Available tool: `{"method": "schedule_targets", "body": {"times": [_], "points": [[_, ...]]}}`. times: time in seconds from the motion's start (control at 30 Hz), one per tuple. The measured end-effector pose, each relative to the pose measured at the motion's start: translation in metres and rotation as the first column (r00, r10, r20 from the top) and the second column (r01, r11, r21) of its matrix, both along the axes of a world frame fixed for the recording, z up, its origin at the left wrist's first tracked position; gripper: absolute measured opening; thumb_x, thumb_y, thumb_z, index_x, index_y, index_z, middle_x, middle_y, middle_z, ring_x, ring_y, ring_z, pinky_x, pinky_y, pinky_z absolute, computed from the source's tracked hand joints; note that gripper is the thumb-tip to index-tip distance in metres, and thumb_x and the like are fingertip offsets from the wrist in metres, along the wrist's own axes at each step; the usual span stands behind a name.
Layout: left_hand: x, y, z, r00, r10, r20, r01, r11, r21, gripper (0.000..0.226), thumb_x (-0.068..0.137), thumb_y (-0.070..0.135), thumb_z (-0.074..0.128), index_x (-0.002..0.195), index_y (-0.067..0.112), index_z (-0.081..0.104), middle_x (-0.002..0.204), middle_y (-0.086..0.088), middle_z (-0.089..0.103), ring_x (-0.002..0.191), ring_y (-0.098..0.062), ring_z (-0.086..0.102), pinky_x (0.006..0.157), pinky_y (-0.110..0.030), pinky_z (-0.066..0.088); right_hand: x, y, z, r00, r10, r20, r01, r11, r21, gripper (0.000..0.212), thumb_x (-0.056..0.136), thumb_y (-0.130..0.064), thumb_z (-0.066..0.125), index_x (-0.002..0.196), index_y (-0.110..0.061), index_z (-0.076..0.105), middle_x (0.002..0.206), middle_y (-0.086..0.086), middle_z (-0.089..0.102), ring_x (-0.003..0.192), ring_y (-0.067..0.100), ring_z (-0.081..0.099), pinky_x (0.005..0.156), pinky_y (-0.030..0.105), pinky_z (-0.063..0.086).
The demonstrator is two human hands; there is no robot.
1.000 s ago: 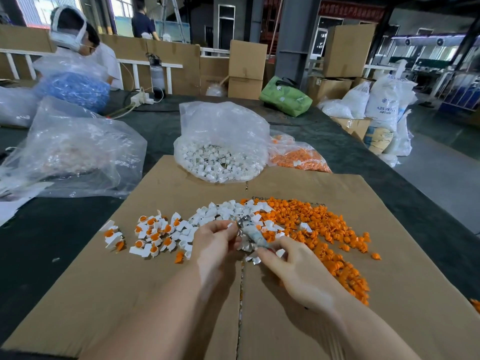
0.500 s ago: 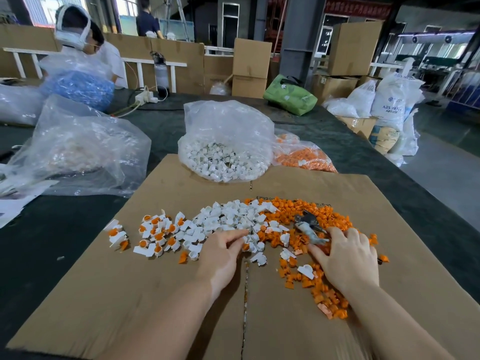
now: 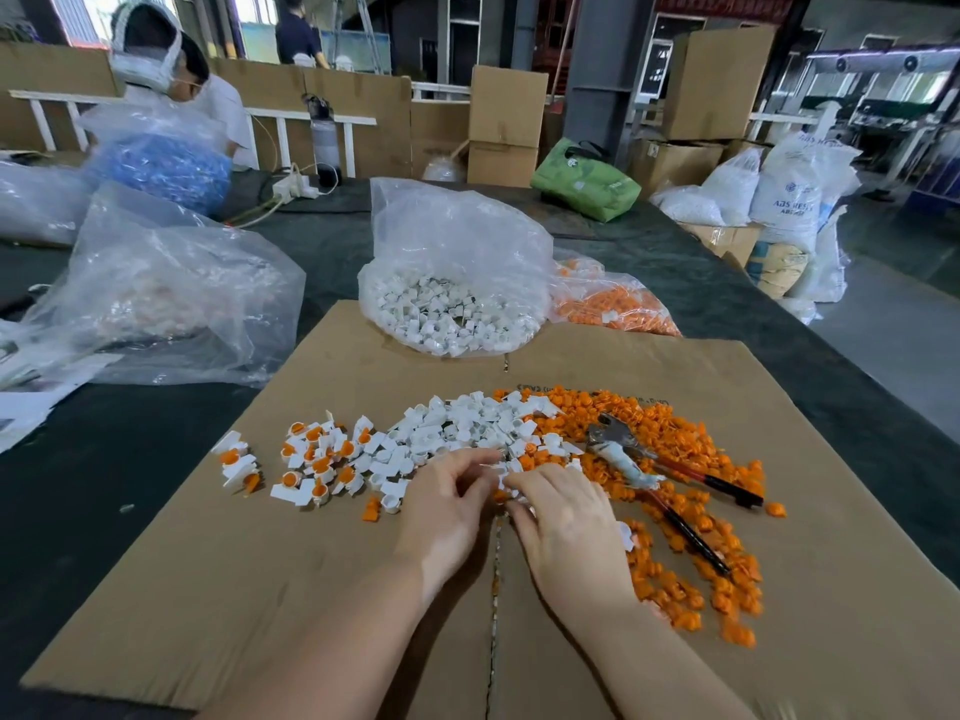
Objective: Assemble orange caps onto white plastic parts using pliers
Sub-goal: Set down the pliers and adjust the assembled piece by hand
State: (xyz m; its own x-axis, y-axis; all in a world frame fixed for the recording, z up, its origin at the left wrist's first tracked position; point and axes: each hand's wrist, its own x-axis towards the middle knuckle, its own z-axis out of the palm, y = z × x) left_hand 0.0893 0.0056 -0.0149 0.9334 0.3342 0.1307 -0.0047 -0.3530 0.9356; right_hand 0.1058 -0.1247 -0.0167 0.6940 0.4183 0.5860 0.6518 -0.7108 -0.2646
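A heap of white plastic parts (image 3: 457, 426) lies on the cardboard sheet (image 3: 311, 589), with a spread of loose orange caps (image 3: 691, 517) to its right. Finished white parts with orange caps (image 3: 311, 462) lie at the left. The pliers (image 3: 649, 472) rest on the orange caps, jaws toward the heap, red-and-black handles toward the right, nobody holding them. My left hand (image 3: 444, 511) and my right hand (image 3: 563, 517) meet at the heap's near edge, fingers curled around small white parts (image 3: 501, 480) between them.
A clear bag of white parts (image 3: 452, 298) and a bag of orange caps (image 3: 608, 304) stand behind the cardboard. A large clear bag (image 3: 156, 304) lies at the left on the dark table (image 3: 104, 459). A person (image 3: 171, 80) sits at the far left. Boxes and sacks stand beyond.
My right hand has set the pliers down on the orange caps and moved left to the white heap beside my left hand. The left hand stayed at the heap.
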Motion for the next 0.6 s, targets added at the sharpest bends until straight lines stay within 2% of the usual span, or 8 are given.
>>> {"method": "schedule_targets", "body": {"times": [0.1, 0.2, 0.3, 0.5, 0.6], "points": [[-0.0057, 0.0027, 0.0004, 0.998, -0.059, -0.008, 0.058, 0.997, -0.059, 0.032, 0.088, 0.004, 0.061, 0.099, 0.034, 0.065, 0.094, 0.02, 0.063, 0.087, 0.017, 0.056, 0.072, 0.004, 0.037, 0.0017, 0.0025, -0.0027, 0.998, -0.011, -0.065, 0.017, 0.996, 0.093, 0.01, 0.076, -0.003, 0.074, 0.075, -0.01, 0.067, 0.073, 0.003, 0.062, 0.068, 0.026, 0.059, 0.06, 0.042, 0.05], [-0.0094, 0.0026, -0.0023, 0.991, -0.127, -0.043, 0.129, 0.991, 0.043, 0.044, 0.081, 0.006, 0.07, 0.103, 0.042, 0.058, 0.097, 0.02, 0.06, 0.088, 0.004, 0.058, 0.074, -0.001, 0.041, 0.0012, 0.0026, -0.002, 0.998, -0.007, -0.067, 0.014, 0.994, 0.107, 0.011, 0.077, -0.001, 0.073, 0.073, -0.01, 0.066, 0.072, 0.002, 0.061, 0.069, 0.025, 0.058, 0.06, 0.042, 0.049], [-0.0089, -0.0001, -0.0027, 0.995, -0.097, -0.019, 0.099, 0.989, 0.114, 0.037, 0.079, 0.012, 0.074, 0.102, 0.037, 0.06, 0.09, 0.021, 0.059, 0.084, 0.001, 0.057, 0.072, -0.003, 0.04, -0.0003, 0.0005, -0.0029, 0.998, -0.002, -0.058, 0.008, 0.993, 0.116, 0.01, 0.076, -0.001, 0.074, 0.076, -0.01, 0.068, 0.074, 0.001, 0.063, 0.07, 0.025, 0.059, 0.061, 0.041, 0.05], [-0.0098, 0.0006, -0.0032, 0.995, -0.096, 0.025, 0.091, 0.984, 0.151, 0.033, 0.08, 0.01, 0.073, 0.097, 0.036, 0.06, 0.088, 0.024, 0.059, 0.086, 0.017, 0.051, 0.071, 0.002, 0.036, -0.001, -0.0017, -0.0041, 0.999, 0.018, -0.043, -0.01, 0.985, 0.173, 0.014, 0.074, 0.004, 0.074, 0.082, -0.007, 0.07, 0.079, 0.003, 0.065, 0.072, 0.023, 0.06, 0.064, 0.037, 0.053], [-0.01, 0.0003, -0.0037, 0.995, -0.099, 0.019, 0.095, 0.983, 0.159, 0.031, 0.08, 0.013, 0.073, 0.096, 0.036, 0.061, 0.087, 0.024, 0.06, 0.084, 0.012, 0.055, 0.071, 0.0, 0.037, -0.0028, -0.0011, -0.004, 0.997, 0.069, -0.034, -0.063, 0.987, 0.145, 0.011, 0.077, 0.0, 0.072, 0.084, -0.009, 0.07, 0.081, 0.002, 0.064, 0.073, 0.022, 0.059, 0.065, 0.036, 0.052]]}}
